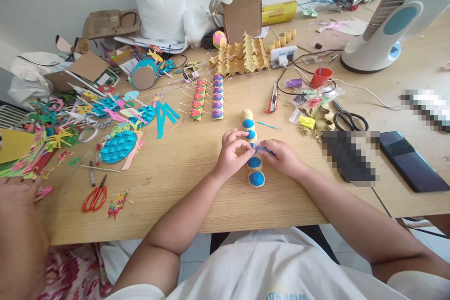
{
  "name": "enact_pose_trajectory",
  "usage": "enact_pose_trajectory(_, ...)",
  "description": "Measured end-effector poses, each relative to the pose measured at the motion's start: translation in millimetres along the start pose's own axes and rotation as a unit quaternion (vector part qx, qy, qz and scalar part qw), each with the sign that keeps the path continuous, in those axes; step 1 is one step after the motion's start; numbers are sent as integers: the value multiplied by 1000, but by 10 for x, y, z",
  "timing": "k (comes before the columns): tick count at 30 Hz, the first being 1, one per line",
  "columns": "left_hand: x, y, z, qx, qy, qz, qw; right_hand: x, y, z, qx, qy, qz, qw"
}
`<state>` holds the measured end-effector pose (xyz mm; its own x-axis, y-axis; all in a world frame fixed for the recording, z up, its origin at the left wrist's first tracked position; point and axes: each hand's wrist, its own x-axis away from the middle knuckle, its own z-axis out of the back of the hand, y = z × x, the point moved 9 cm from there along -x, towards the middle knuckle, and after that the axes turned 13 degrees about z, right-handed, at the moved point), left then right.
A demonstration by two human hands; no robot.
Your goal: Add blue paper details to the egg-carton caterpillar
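A strip cut from an egg carton (256,179) lies lengthwise in front of me, its bumps topped with blue patches and the far bump plain. Over its middle, my right hand (283,157) pinches a small blue piece (264,150) with a pale, see-through-looking end; its exact kind is unclear. My left hand (232,153) meets it from the other side, thumb and index finger closed on the pale end and the other fingers curved above the strip. Just beyond my right hand lies a thin blue stick-like tool (269,125).
Finished-looking red (197,98) and purple carton strips (218,98) with pins stand farther back. Red scissors (94,197), a cutter (272,98), black scissors (349,117), a red cup (320,77), a phone (415,161) and a fan (365,51) surround the workspace. Another person's arm (21,225) rests left.
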<state>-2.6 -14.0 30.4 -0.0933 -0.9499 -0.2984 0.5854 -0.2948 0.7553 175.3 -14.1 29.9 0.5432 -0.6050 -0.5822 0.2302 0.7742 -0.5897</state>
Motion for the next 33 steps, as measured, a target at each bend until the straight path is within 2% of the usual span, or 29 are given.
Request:
enact_pose_trajectory(6,11,20,28,0,14,-17,1000,-14,-84,47,-18,24,17,999)
enact_pose_trajectory(11,66,145,-8,-51,7,-52,997,0,-76,45,-25,36,-12,999)
enact_pose_trajectory(15,97,209,-15,-59,7,-71,996,-22,-110,56,-21,45,3,999)
enact_pose_trajectory(22,68,116,-7,40,-23,-37,998,-61,-178,87,-41,55,30,997)
enact_pose_trajectory(28,29,-35,-56,106,-54,27,993,-40,-139,99,-70,71,-1,995)
enact_pose_trajectory(30,27,-51,-52,108,-46,33,993,-24,-106,107,-78,79,-18,994)
enact_pose_trajectory(33,51,26,3,68,-3,0,998,-18,-84,98,-72,75,-30,994)
